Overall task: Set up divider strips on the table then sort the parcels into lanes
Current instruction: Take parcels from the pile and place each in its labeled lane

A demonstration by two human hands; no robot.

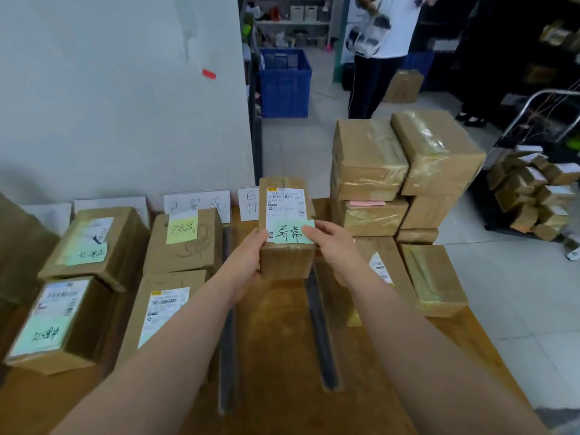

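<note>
Wood is seen across the table (pixel 273 340), which is split into lanes by two dark divider strips (pixel 321 340); labelled parcels (pixel 94 243) are already laid in the lanes to the left. One parcel (pixel 287 262) is held over the lane between the strips, gripped at its side by the left hand (pixel 246 259). A green note (pixel 293 233) is pinched against its top by the right hand (pixel 332 246). By judgement, the note should be pressed flat, then the parcel lowered squarely, kept clear of both strips.

Browns and pastels before me
I see a brown parcel (pixel 287 262), white label (pixel 285 204), mint-green note (pixel 293 232); black strips (pixel 321 324) on the orange-brown surface (pixel 276 340).
</note>
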